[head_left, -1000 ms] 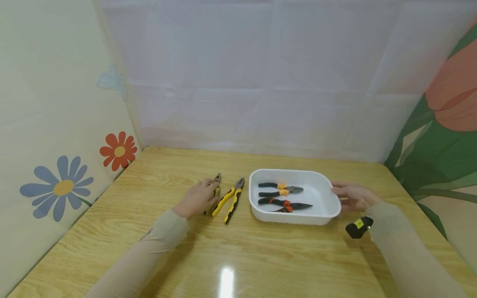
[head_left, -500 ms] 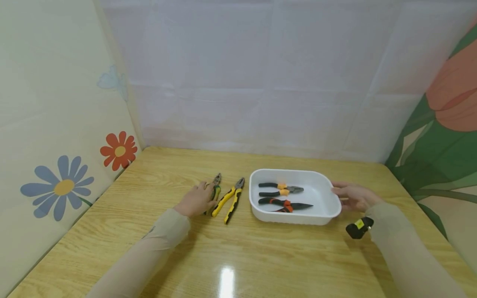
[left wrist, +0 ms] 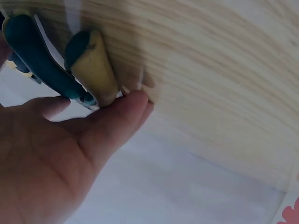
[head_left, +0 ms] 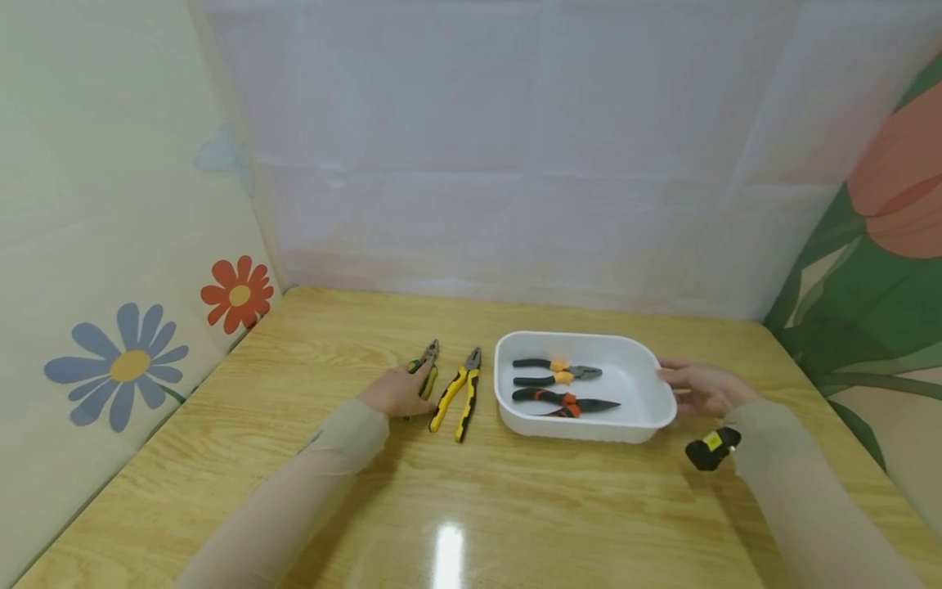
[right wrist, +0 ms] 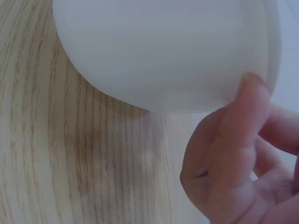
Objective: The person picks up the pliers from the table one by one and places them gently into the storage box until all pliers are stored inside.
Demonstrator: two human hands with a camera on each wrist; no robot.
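My left hand (head_left: 401, 391) is over green-and-yellow pliers (head_left: 430, 353) on the table, thumb on one side and fingers on the other. The left wrist view shows the thumb at the teal handle (left wrist: 39, 56) and fingertips at the yellowish handle (left wrist: 98, 70). Just right of that hand lie yellow-and-black pliers (head_left: 458, 397), handles toward me. My right hand (head_left: 702, 388) holds the right end of a white plastic tray (head_left: 581, 429); in the right wrist view a fingertip presses its outer wall (right wrist: 168, 56) just below the rim.
Inside the tray lie black-and-orange pliers (head_left: 559, 374) and, nearer me, black-and-red long-nose pliers (head_left: 567, 401). The wooden table (head_left: 515, 507) meets a white cloth backdrop (head_left: 478, 229) behind. A black wrist device (head_left: 710, 449) hangs by my right sleeve.
My left hand has moved slightly right and nearer me, uncovering more of the green-and-yellow pliers. The yellow-and-black pliers' handles have shifted right and drawn closer together. The right hand keeps its place.
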